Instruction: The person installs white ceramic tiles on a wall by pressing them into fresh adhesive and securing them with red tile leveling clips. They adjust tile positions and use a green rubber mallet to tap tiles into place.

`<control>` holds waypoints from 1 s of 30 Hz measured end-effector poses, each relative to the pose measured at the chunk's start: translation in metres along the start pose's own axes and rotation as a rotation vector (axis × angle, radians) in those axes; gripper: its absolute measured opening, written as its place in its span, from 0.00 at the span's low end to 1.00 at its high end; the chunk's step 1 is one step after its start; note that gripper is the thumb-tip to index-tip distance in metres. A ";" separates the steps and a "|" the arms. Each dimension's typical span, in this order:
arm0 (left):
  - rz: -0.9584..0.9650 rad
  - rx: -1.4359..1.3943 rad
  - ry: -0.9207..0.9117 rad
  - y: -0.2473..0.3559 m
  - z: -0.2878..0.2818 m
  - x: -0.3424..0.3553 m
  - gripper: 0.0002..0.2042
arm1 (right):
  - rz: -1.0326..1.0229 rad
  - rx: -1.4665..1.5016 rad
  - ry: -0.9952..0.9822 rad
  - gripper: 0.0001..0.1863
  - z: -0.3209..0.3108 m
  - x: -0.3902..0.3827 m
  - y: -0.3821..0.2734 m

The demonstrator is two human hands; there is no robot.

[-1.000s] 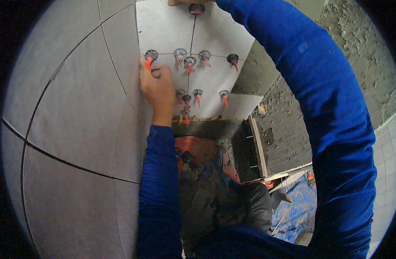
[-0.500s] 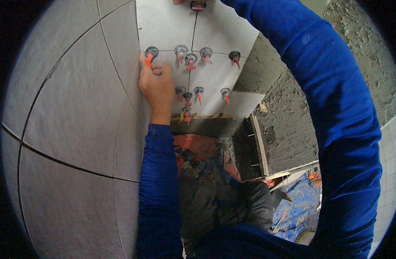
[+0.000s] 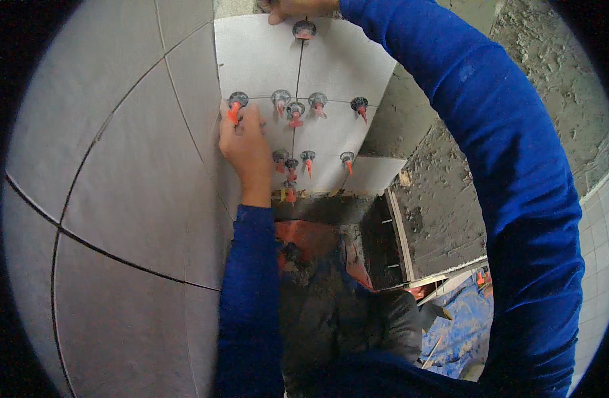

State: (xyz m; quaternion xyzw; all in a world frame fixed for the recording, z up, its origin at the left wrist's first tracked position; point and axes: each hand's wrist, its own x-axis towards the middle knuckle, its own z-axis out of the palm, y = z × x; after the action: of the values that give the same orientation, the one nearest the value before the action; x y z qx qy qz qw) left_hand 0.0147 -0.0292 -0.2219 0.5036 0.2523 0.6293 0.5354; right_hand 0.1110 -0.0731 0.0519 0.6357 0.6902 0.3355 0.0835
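Note:
My left hand [image 3: 245, 149] is at the left end of the upper tile joint, its fingers bent around a tile levelling clip [image 3: 237, 105] with a black round base and an orange-red handle. Above, my right hand [image 3: 298, 8] reaches across to the top edge of the pale wall tile [image 3: 255, 56]. Its fingers are bent around something dark that the picture's edge cuts off. Between the hands, another levelling clip [image 3: 304, 30] sits on the vertical joint. Several more clips [image 3: 295, 113] with red handles line the joints below.
Large grey tiles [image 3: 132, 166] cover the wall at my left. Rough mortar [image 3: 444, 199] lies to the right. Below the tiles is a dark recess with a wooden strip [image 3: 400, 235] along its side. A stained blue sheet [image 3: 457, 318] lies at lower right.
The view has shifted, so the tiles and clips sit lower and more of my right hand shows. My left hand, blurred before, is still around the same clip.

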 end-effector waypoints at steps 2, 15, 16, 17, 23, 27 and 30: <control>0.046 0.084 0.015 0.001 0.000 0.003 0.13 | 0.047 -0.028 -0.009 0.14 -0.001 -0.001 -0.002; 0.064 0.000 0.110 -0.012 0.006 0.010 0.18 | 0.077 0.058 0.191 0.12 0.002 -0.009 -0.028; 0.077 0.049 0.110 -0.011 0.005 0.011 0.18 | 0.073 0.126 0.276 0.13 0.004 -0.010 -0.036; 0.090 0.099 0.108 -0.009 0.004 0.011 0.18 | 0.006 0.289 0.362 0.14 0.005 -0.012 -0.044; -0.062 -0.079 0.038 0.015 0.003 -0.003 0.16 | 0.075 0.735 0.576 0.14 0.032 -0.043 -0.098; -0.269 -0.286 0.130 0.005 -0.017 -0.060 0.14 | 0.290 0.948 0.624 0.13 0.071 -0.136 -0.139; -0.447 -0.538 0.054 -0.041 -0.018 -0.130 0.15 | 0.518 0.982 0.413 0.13 0.127 -0.203 -0.193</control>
State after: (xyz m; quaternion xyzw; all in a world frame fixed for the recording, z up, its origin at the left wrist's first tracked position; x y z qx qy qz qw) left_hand 0.0052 -0.1338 -0.3105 0.2597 0.1956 0.5535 0.7667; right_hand 0.0569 -0.2104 -0.2178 0.6693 0.5888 0.1029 -0.4413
